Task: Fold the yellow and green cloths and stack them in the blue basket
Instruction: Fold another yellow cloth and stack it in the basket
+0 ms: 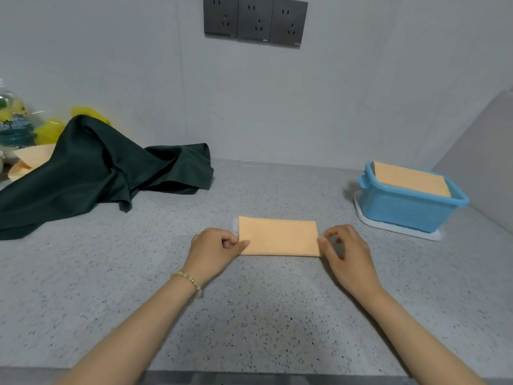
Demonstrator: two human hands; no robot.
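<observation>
A yellow-orange cloth (pixel 278 236), folded into a flat rectangle, lies on the speckled counter in the middle. My left hand (pixel 215 247) pinches its left edge with thumb and curled fingers. My right hand (pixel 342 250) pinches its right edge. The blue basket (pixel 408 209) stands at the right on a white tray, and a folded yellow-orange cloth (pixel 410 179) lies on top of it. A dark green cloth (pixel 91 168) lies crumpled and unfolded at the back left.
More yellow-orange cloth (pixel 30 159) peeks out under the green one at the far left, beside a clear plastic bottle (pixel 12 120) and bright yellow items (pixel 50 130). A wall with sockets (pixel 255 20) stands behind; a side wall rises at the right.
</observation>
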